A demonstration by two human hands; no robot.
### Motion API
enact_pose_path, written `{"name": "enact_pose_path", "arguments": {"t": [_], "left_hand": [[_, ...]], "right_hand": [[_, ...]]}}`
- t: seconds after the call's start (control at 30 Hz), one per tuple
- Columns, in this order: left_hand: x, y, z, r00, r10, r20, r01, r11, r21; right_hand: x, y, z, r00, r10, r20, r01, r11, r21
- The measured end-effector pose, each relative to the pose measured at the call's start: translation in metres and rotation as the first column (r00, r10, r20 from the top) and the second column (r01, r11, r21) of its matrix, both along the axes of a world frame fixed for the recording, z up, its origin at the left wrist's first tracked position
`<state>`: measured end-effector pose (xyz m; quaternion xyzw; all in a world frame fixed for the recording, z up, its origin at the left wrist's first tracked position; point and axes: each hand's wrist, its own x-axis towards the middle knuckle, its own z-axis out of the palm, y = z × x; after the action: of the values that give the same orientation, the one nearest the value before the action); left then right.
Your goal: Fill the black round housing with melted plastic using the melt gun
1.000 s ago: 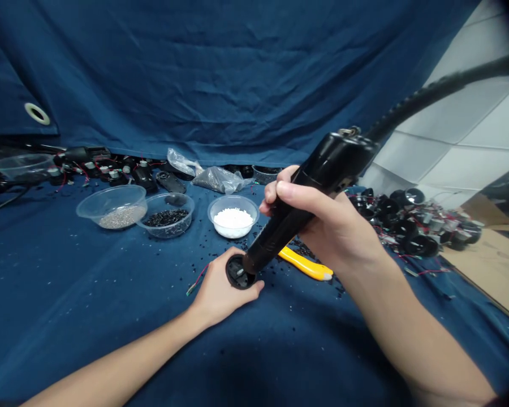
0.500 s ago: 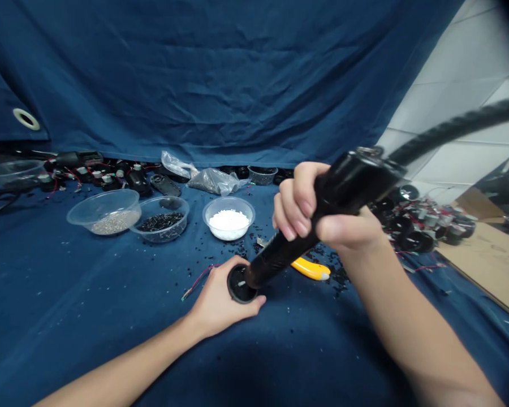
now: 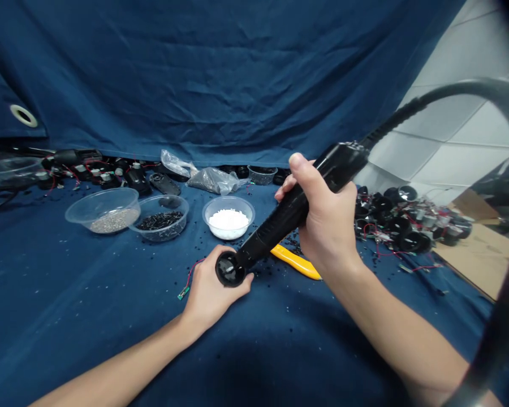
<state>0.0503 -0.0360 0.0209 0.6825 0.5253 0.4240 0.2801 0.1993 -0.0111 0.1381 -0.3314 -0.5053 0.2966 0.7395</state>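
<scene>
Our left hand [image 3: 207, 284] grips cup [image 3: 229, 273], open end toward us, likely to steady it; our right hand [image 3: 330, 223] grips tool [image 3: 280, 222], slanted to cup's mouth, perhaps for clear view.

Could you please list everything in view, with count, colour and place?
Cylindrical black corded tool: one, black, in right hand
Round black cup: one, black, in left hand
Thin wire with small board: one, red and green, beside left hand
Round clear plastic bowls: five, clear, three mid-table, two behind
Small loose pieces: uncountable, white, black, silvery, in bowls
Clear plastic bag: one or two, clear, back centre
Curved yellow handle: one, yellow, beneath tool
Wired black parts: uncountable, black, right and back left
Flat brown cardboard: count unclear, brown, right
Blue cloth: count unclear, blue, tabletop and backdrop
Left hand: one, bare, around cup
Right hand: one, bare, around tool
</scene>
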Motion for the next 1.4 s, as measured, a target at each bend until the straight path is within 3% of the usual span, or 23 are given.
{"name": "enact_pose_path", "arguments": {"t": [0.1,0.27,0.43,0.57,0.77,0.97,1.03,1.13,1.2,1.27,1.4], "left_hand": [[0.0,0.001,-0.001,0.999,-0.006,0.044,0.007,1.0,-0.016],[0.003,0.0,0.002,0.986,-0.086,0.141,0.096,0.993,-0.063],[0.003,-0.001,0.002,0.984,-0.078,0.159,0.086,0.996,-0.039],[0.002,-0.001,0.001,0.987,-0.019,0.161,0.021,1.0,-0.012],[0.0,0.001,-0.001,0.988,0.054,0.143,-0.06,0.997,0.043],[-0.006,0.012,-0.004,0.988,0.099,0.116,-0.109,0.991,0.078],[-0.007,0.014,-0.006,0.986,0.104,0.132,-0.116,0.99,0.081],[-0.008,0.015,-0.008,0.982,0.092,0.163,-0.104,0.992,0.065],[-0.008,0.015,-0.008,0.981,0.069,0.182,-0.079,0.996,0.048],[-0.007,0.014,-0.007,0.979,0.051,0.197,-0.06,0.997,0.041],[-0.004,0.013,-0.003,0.98,0.055,0.193,-0.062,0.998,0.033]], "right_hand": [[-0.002,-0.005,0.002,0.998,0.057,0.024,-0.058,0.996,0.07],[0.005,-0.005,0.006,0.943,0.297,0.15,-0.315,0.941,0.12],[0.01,-0.005,0.009,0.93,0.319,0.18,-0.341,0.934,0.107],[0.005,-0.008,0.008,0.955,0.254,0.156,-0.277,0.949,0.149],[-0.004,-0.005,0.005,0.99,-0.03,-0.135,0.043,0.995,0.09],[-0.008,0.014,-0.009,0.982,-0.046,-0.185,0.044,0.999,-0.012],[-0.008,0.017,-0.012,0.986,0.011,-0.167,-0.01,1.0,0.007],[-0.003,0.014,-0.009,0.961,0.269,-0.055,-0.265,0.961,0.072],[0.006,0.011,-0.003,0.878,0.473,0.076,-0.477,0.877,0.054],[0.02,0.01,0.002,0.771,0.604,0.201,-0.612,0.79,-0.023],[0.049,0.012,0.013,0.616,0.659,0.432,-0.688,0.717,-0.114]]}}
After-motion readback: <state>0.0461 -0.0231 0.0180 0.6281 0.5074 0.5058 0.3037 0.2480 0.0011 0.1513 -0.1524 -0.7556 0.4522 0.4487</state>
